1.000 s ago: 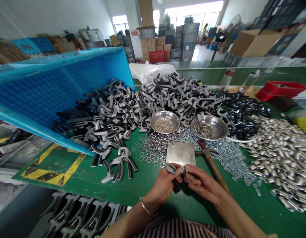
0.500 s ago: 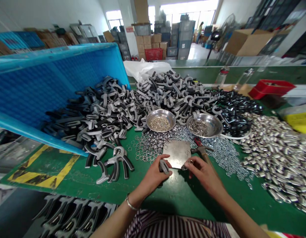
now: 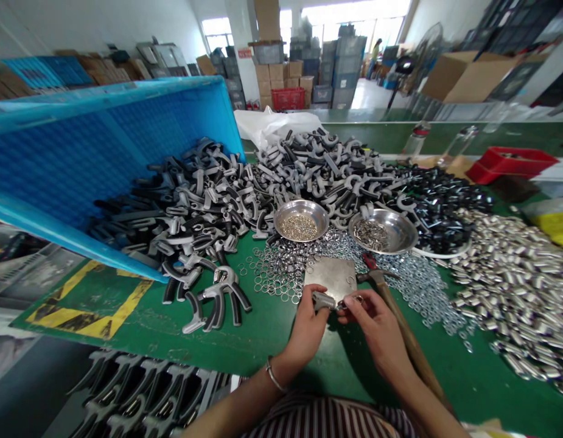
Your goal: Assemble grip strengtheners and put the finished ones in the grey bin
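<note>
Two hands, left hand (image 3: 308, 325) holding grey handle (image 3: 324, 300), lying crosswise, tip rightward

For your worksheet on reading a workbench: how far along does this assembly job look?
Done: a few joined grey-and-black hand grippers lie on the green table. In hand: the left hand holds a small grey handle piece; the right hand pinches a small metal ring against it. Left: the large heap of loose grey-and-black handles.
</note>
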The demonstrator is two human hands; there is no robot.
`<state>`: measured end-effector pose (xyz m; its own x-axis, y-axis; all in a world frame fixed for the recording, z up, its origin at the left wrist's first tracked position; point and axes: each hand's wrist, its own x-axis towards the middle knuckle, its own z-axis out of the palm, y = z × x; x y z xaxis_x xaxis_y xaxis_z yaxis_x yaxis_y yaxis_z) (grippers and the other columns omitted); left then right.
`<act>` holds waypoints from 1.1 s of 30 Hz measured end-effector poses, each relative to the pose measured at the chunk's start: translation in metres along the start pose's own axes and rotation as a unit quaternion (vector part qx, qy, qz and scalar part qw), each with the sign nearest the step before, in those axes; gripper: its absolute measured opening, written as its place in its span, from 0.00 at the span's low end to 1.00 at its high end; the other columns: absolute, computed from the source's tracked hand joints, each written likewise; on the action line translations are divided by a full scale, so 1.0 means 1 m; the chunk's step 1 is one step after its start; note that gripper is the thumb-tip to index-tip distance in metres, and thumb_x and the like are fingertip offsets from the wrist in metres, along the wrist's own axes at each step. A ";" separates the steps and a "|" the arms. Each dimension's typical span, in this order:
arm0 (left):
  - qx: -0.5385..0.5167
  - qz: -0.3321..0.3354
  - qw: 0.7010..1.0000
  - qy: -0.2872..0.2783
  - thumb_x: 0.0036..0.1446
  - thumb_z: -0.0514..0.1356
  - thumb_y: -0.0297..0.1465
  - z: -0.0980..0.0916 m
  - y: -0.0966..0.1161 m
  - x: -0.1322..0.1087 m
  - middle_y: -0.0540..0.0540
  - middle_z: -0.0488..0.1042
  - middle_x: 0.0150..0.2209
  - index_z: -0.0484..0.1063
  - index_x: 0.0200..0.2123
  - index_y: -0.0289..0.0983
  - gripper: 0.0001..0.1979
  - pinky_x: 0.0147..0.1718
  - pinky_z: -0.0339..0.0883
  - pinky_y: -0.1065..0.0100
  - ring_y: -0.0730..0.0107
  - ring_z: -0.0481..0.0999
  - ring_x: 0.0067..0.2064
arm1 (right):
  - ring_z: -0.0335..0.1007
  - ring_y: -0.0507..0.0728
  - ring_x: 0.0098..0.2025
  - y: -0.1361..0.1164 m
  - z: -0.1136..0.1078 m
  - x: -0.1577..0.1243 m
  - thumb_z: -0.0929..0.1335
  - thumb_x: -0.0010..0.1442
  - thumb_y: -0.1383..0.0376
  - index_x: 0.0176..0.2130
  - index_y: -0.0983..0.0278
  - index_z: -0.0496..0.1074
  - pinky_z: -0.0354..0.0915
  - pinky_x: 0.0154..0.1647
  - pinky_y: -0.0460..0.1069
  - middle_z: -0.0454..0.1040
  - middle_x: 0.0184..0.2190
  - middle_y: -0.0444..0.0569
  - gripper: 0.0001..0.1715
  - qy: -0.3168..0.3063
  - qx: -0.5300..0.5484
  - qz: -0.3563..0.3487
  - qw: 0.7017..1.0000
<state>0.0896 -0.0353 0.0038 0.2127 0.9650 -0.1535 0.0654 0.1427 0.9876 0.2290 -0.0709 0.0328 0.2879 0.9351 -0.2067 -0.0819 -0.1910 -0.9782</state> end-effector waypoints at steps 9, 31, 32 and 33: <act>-0.105 -0.052 0.993 -0.004 0.53 0.56 0.27 -0.002 -0.011 -0.001 0.53 0.67 0.30 0.60 0.48 0.39 0.18 0.29 0.61 0.73 0.74 0.66 0.29 | 0.75 0.60 0.32 -0.002 0.003 0.001 0.72 0.57 0.48 0.36 0.58 0.69 0.72 0.36 0.55 0.75 0.30 0.46 0.18 0.009 -0.022 -0.009 1.000; -0.074 -0.093 0.993 0.000 0.54 0.55 0.24 -0.002 -0.015 -0.002 0.54 0.66 0.27 0.59 0.48 0.38 0.17 0.27 0.61 0.74 0.75 0.65 0.26 | 0.74 0.60 0.30 0.003 0.008 0.005 0.71 0.58 0.50 0.35 0.57 0.68 0.69 0.34 0.54 0.75 0.27 0.43 0.16 -0.006 -0.080 -0.012 0.997; -0.074 -0.094 0.993 0.003 0.54 0.55 0.24 -0.002 -0.014 -0.002 0.54 0.66 0.27 0.59 0.48 0.38 0.17 0.27 0.61 0.74 0.75 0.66 0.26 | 0.74 0.59 0.30 0.002 0.009 0.005 0.71 0.58 0.49 0.35 0.57 0.67 0.70 0.35 0.54 0.75 0.27 0.43 0.17 -0.006 -0.068 -0.006 0.998; -0.075 -0.094 0.993 0.004 0.54 0.55 0.24 -0.001 -0.013 -0.003 0.54 0.67 0.27 0.58 0.48 0.38 0.17 0.27 0.61 0.74 0.75 0.67 0.27 | 0.74 0.59 0.30 0.002 0.011 0.005 0.72 0.58 0.49 0.35 0.58 0.67 0.70 0.35 0.54 0.75 0.27 0.43 0.17 -0.005 -0.060 -0.002 0.998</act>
<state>0.0869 -0.0394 -0.0085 0.2019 0.9200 -0.3360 -0.0436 0.3512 0.9353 0.2199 -0.0634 0.0306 0.2790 0.9386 -0.2031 0.0345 -0.2211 -0.9746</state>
